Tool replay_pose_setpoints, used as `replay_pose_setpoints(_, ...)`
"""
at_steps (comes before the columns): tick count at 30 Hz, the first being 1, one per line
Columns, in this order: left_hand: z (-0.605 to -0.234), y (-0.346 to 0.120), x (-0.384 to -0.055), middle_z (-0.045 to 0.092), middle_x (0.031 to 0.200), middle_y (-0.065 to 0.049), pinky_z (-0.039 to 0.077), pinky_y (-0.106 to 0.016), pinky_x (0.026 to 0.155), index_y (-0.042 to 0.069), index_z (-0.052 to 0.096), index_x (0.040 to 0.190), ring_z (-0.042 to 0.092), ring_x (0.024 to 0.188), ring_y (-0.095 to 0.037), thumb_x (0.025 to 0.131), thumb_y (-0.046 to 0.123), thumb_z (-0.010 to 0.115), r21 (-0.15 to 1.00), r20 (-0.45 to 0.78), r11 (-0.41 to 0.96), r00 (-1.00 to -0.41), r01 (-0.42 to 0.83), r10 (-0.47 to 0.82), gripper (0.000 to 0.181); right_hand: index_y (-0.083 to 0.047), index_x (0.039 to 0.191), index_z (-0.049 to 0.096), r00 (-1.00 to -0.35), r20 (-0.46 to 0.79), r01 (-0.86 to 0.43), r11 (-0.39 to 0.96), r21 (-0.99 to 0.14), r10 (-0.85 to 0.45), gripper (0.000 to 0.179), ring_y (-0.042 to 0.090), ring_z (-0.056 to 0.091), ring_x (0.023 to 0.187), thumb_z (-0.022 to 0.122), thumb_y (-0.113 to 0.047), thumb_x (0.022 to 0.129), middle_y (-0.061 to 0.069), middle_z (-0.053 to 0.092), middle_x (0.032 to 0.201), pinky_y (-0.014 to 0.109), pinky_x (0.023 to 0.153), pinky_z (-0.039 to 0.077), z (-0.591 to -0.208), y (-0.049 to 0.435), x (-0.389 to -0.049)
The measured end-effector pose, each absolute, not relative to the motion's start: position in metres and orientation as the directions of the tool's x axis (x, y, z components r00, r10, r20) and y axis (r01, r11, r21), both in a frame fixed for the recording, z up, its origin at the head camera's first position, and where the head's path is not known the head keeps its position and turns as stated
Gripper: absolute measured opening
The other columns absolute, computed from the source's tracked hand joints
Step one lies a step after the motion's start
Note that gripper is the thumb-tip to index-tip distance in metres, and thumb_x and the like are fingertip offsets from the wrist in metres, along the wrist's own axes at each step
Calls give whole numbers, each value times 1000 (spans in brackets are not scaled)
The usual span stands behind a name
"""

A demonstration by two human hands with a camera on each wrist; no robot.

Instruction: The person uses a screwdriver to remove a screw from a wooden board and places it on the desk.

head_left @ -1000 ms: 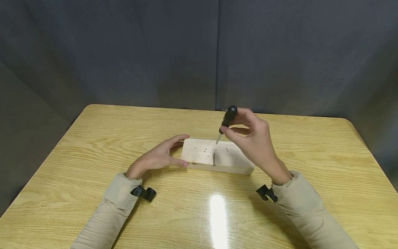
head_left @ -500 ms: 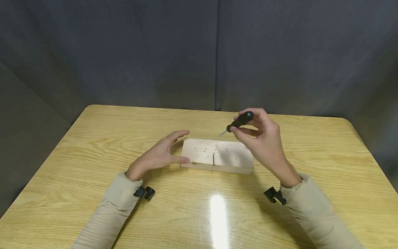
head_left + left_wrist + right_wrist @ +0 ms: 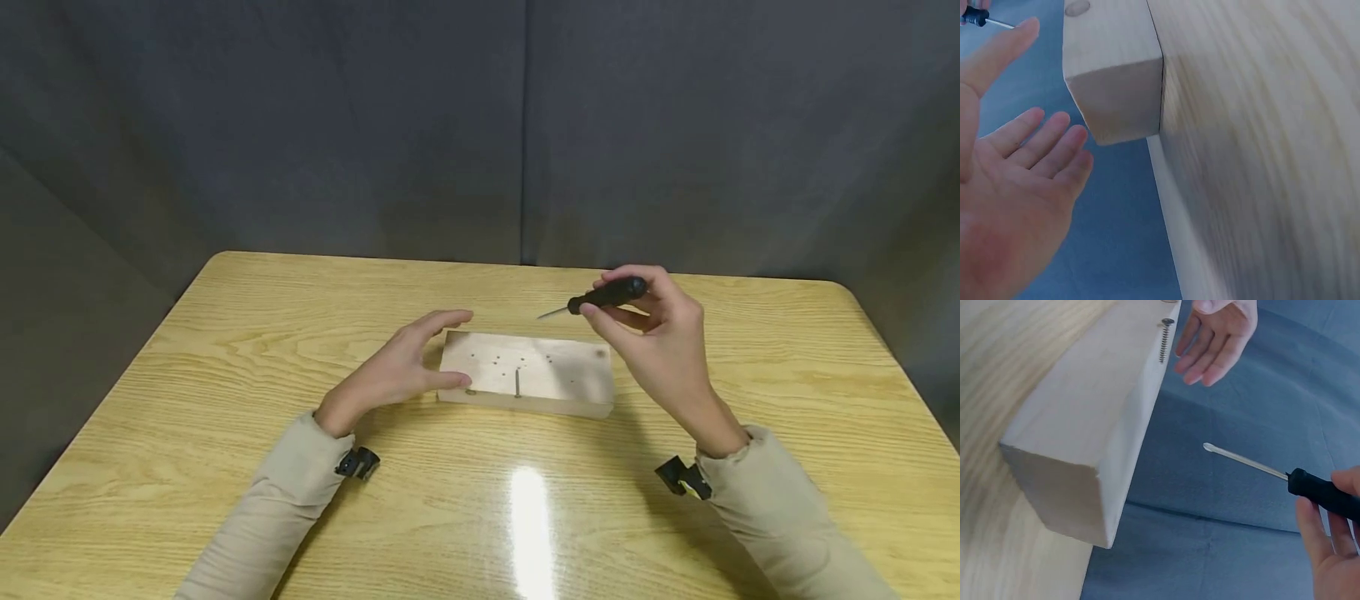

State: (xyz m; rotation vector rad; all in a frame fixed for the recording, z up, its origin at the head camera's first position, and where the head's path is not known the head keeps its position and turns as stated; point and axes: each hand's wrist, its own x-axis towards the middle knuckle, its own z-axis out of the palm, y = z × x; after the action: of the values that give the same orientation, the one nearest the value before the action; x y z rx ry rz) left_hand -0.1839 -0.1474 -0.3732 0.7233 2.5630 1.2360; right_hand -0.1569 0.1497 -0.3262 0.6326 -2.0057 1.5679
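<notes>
A pale wooden block with several small holes lies on the table. On its top near the front edge lies a screw, its threads clear in the right wrist view. My right hand grips the black handle of a screwdriver, whose metal shaft points left above the block's far side, apart from it. My left hand is at the block's left end, fingers and thumb spread. In the left wrist view, a gap shows between that hand and the block's end face.
The wood-grain table runs around the block, with bright glare in front. A dark curtain hangs behind the table's far edge. Both wrists carry small black cameras.
My right hand has drawn back to the right, tipping the screwdriver from steep to nearly level, off the block. My left hand has come away from the block's end, fingers spread.
</notes>
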Motion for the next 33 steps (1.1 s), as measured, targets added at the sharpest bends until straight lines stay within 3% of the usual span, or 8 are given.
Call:
replay_pose_setpoints(9, -371, -135, -181, 50, 149, -3, 37, -45, 116, 13, 49, 145, 47, 137, -23, 80, 19, 84, 769, 105, 481, -825, 421, 555, 74, 14, 107, 60, -754, 656, -645, 198, -738, -12, 34, 2, 71, 87, 72, 20, 76, -6, 67, 101, 19, 79, 59, -334, 161, -155)
replay_pose_setpoints(19, -370, -120, -179, 55, 143, -10, 41, -46, 113, 8, 50, 144, 53, 128, -26, 80, 14, 84, 757, 140, 440, -778, 483, 612, 72, 21, 104, 54, -762, 647, -643, 75, -762, 38, 31, 7, 70, 88, 69, 23, 77, 1, 67, 101, 17, 78, 58, -339, 178, -155)
replay_pose_setpoints(26, -370, -109, -177, 57, 141, -8, 45, -40, 109, 8, 52, 142, 56, 125, -23, 81, 11, 82, 733, 112, 456, -750, 505, 652, 68, 20, 104, 55, -765, 643, -630, 159, -760, 44, 31, 4, 70, 89, 70, 21, 77, -2, 67, 101, 15, 78, 58, -344, 186, -153)
replay_pose_setpoints(33, -371, -100, -174, 60, 138, -6, 48, -36, 105, 7, 57, 137, 58, 119, -19, 83, 12, 81, 684, 108, 476, -723, 552, 683, 60, 20, 105, 56, -776, 627, -616, 132, -777, 69, 31, 6, 71, 89, 70, 22, 77, 1, 68, 100, 16, 77, 58, -346, 192, -151)
